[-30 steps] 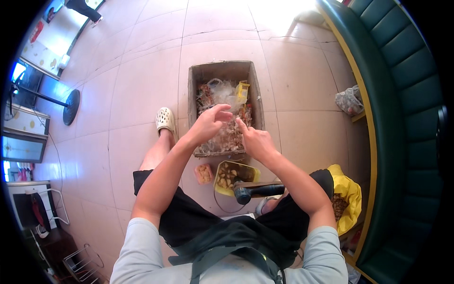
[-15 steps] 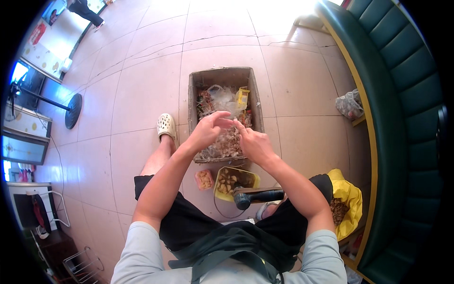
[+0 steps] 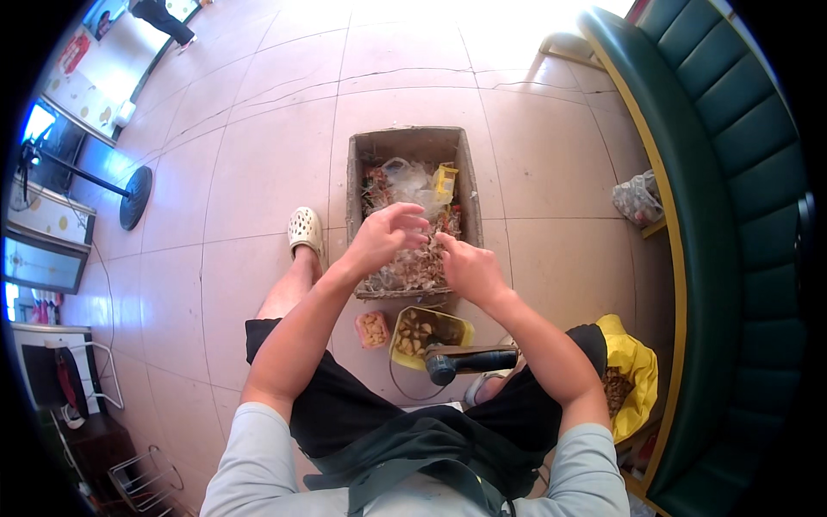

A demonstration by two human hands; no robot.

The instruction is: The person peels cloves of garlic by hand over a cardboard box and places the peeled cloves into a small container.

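Note:
My left hand (image 3: pixel 392 237) hovers over a worn box (image 3: pixel 352 207) filled with scraps, its fingers spread and slightly bent. Just right of it, my right hand (image 3: pixel 471 269) has its fingers curled in, with the index fingertip near the left hand's fingers. Anything pinched in it is too small to make out. In the box lie dry papery skins (image 3: pixel 419 269), a clear plastic bag (image 3: pixel 405 179) and a yellow packet (image 3: pixel 444 183). Below my hands stand a yellow tub (image 3: pixel 469 332) holding pale pieces, and a small pink container (image 3: pixel 372 342) with pale yellow pieces.
A black device (image 3: pixel 443 369) with a cord partly covers the tub. At my right are a yellow bag (image 3: pixel 642 370) of brownish pieces, a long green bench (image 3: pixel 715 241) and a tied plastic bag (image 3: pixel 637 200). A round-based stand (image 3: pixel 136 198) is at left.
My hands have drawn apart: the right moved slightly down and right, its index finger curling in. The left hand's fingers have spread.

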